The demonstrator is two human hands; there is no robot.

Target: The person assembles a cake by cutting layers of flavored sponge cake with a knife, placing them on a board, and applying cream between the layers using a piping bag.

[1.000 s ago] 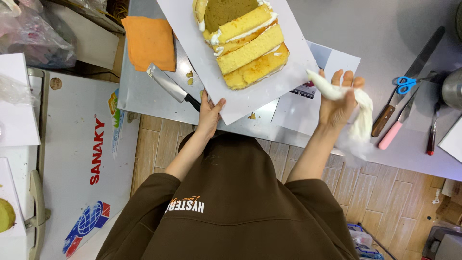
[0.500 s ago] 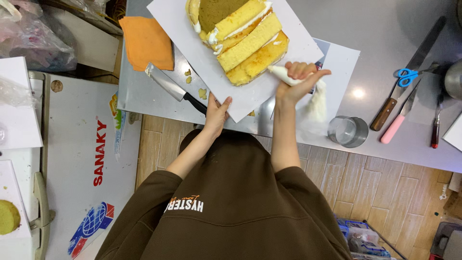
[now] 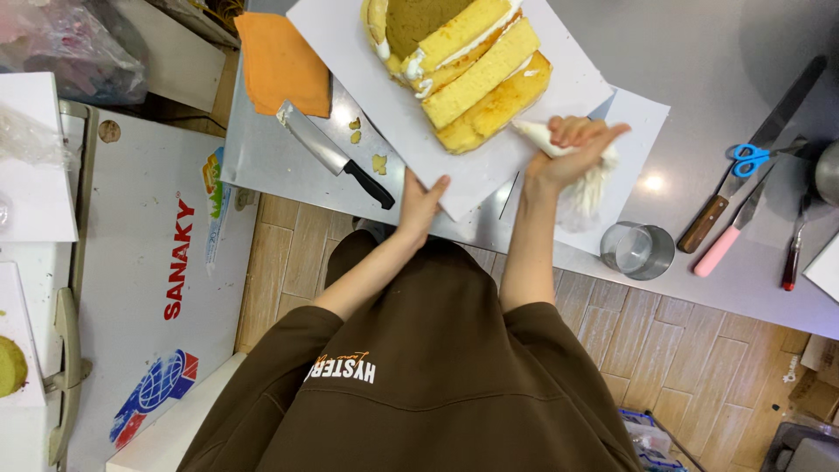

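Note:
A yellow sponge cake (image 3: 463, 61) cut into slabs, with white cream between them, lies on a white board (image 3: 350, 35) on the steel counter. My right hand (image 3: 572, 149) is shut on a white piping bag (image 3: 590, 179), its tip pointing at the near corner of the cake. My left hand (image 3: 422, 205) rests with spread fingers on the near edge of the white board. A black-handled knife (image 3: 336, 157) lies just left of that hand, with a few cake crumbs beside it.
An orange cloth (image 3: 280, 57) lies at the counter's left. A small metal ring mould (image 3: 638, 249) stands right of my right arm. Further right lie blue scissors (image 3: 752, 159), a long spatula (image 3: 752, 157), a pink-handled tool (image 3: 721, 245) and a red-handled tool (image 3: 793, 253). A white chest freezer (image 3: 157, 280) stands at left.
My right hand has carried the piping bag from the right side of the counter leftward to the cake's near corner. My left hand stayed on the board's edge.

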